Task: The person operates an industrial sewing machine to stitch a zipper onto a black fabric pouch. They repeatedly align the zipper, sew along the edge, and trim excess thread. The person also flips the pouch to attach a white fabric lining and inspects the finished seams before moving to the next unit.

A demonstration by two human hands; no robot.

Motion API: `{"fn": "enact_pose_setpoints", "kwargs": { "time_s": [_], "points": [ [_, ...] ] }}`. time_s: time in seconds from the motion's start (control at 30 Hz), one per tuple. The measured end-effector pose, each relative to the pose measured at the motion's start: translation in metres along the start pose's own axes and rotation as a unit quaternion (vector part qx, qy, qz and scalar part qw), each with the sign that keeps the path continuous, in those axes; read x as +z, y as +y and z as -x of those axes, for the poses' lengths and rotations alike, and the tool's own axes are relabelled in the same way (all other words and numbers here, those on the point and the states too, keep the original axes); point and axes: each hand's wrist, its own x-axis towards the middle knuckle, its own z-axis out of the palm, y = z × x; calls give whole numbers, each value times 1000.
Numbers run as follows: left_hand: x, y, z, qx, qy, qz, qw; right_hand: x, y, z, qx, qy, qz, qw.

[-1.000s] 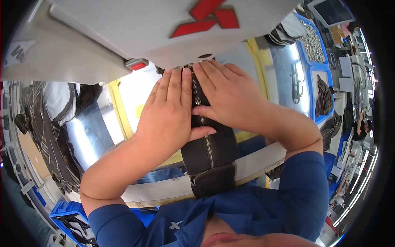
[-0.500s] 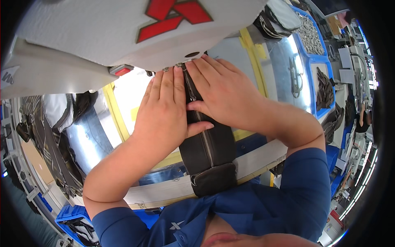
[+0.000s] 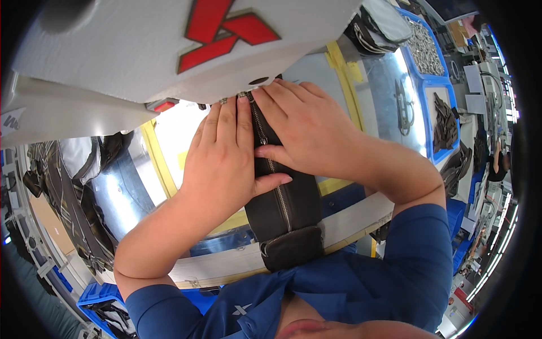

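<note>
A long black fabric piece [image 3: 302, 198] with a metal zipper [image 3: 280, 204] running along its middle lies under the head of a sewing machine [image 3: 130, 68]. My left hand [image 3: 220, 155] rests flat on its left side, with the thumb reaching across the zipper. On the other side my right hand [image 3: 305, 130] is pressed flat, fingers stretched out and thumb beside the zipper pull [image 3: 263, 141]. Both sets of fingertips reach the machine's lower edge, which hides the needle area. A zippered black end section [image 3: 293, 248] hangs over the table's near edge.
Blue trays [image 3: 423, 48] at the right hold many metal pieces and dark fabric scraps [image 3: 445, 121]. Thread snips [image 3: 402, 107] lie beside them. Dark striped fabric [image 3: 68, 198] is piled at the left. A black-and-white bag [image 3: 378, 28] stands behind at right. A blue crate [image 3: 101, 296] sits lower left.
The sewing machine's head appears slightly lower and further left in the view. My hands and the black fabric have shifted only slightly left, with the same flat hold.
</note>
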Motion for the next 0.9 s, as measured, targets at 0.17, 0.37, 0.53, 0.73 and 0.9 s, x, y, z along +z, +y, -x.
{"fn": "enact_pose_setpoints", "kwargs": {
  "time_s": [0.17,0.37,0.53,0.73,0.9],
  "points": [
    [1,-2,-1,-2,15,5,1000,-1,2,-3,3,2,-5,1000],
    [1,-5,-3,-6,21,21,1000,-3,3,-4,3,0,-14,1000],
    [1,-5,-4,-8,27,14,1000,-2,4,-5,-6,11,-10,1000],
    [1,-4,-6,3,47,5,999,-4,4,-5,-7,12,-11,1000],
    [3,-4,-5,-1,36,7,999,-3,3,-5,-6,12,0,1000]
  ]
}}
